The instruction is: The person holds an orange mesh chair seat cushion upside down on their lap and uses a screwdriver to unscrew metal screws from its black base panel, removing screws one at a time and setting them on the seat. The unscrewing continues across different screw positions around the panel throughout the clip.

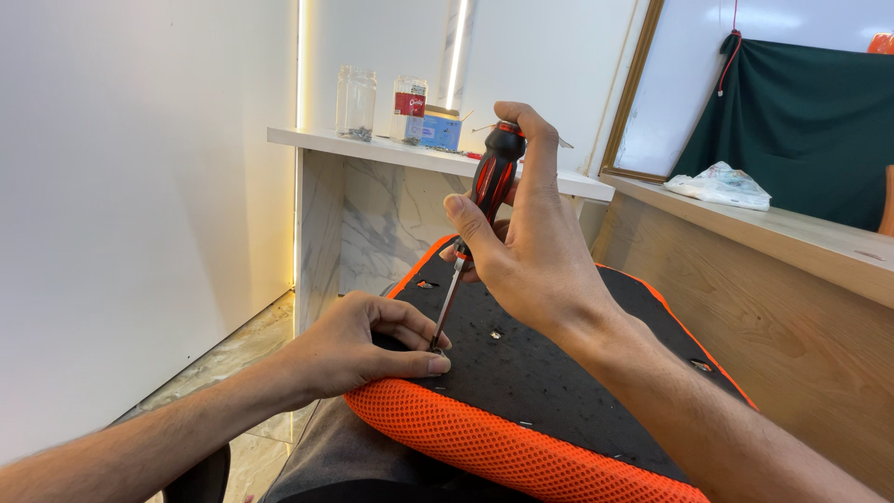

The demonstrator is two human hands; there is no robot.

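Note:
My right hand (526, 247) grips the black and red handle of a screwdriver (494, 177) held nearly upright, its metal shaft running down to the black underside of a seat cushion (559, 363) edged in orange mesh (484, 442). My left hand (368, 345) rests on the cushion's near left corner, thumb and fingers pinched around the screwdriver tip, which hides whatever lies under it. The cushion lies across my lap, tilted up away from me. Small metal fittings and holes dot its black surface.
A white marble-fronted shelf (372, 149) straight ahead carries two glass jars (358, 102), a can and a blue box. A wooden counter (773, 233) on the right holds a crumpled plastic bag (722, 183). A white wall stands close on the left.

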